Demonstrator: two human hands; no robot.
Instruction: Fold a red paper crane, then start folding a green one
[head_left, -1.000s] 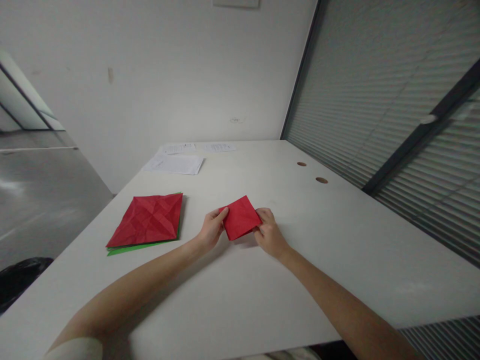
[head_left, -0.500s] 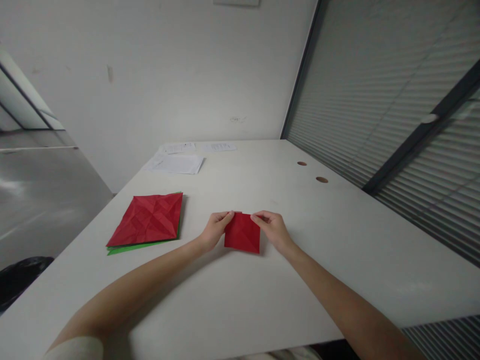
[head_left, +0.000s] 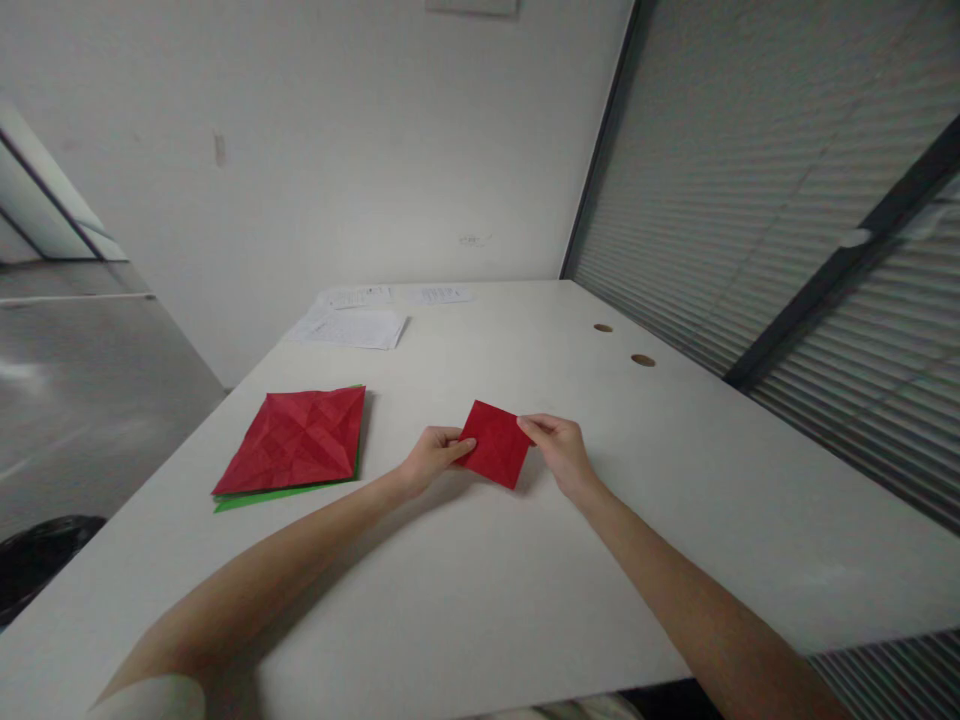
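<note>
A small red square of folded paper (head_left: 496, 445) is held tilted above the white table (head_left: 465, 600). My left hand (head_left: 433, 458) pinches its left edge, thumb on top and fingers underneath. At the upper right corner, my right hand (head_left: 559, 448) grips the paper between thumb and fingers. Its underside is hidden from me. To the left lies a larger sheet of creased red paper (head_left: 300, 435), with green paper (head_left: 277, 493) showing under its edges.
White printed sheets (head_left: 352, 328) lie at the table's far left. Two round holes (head_left: 643, 360) pierce the tabletop near the blinds (head_left: 750, 200) on the right. A wall (head_left: 360, 140) stands behind. A black bag (head_left: 45, 565) is beside the left edge.
The folded red paper has turned clockwise and risen slightly. My left hand's hold is now on its left edge, and my right hand has moved a little to the right.
</note>
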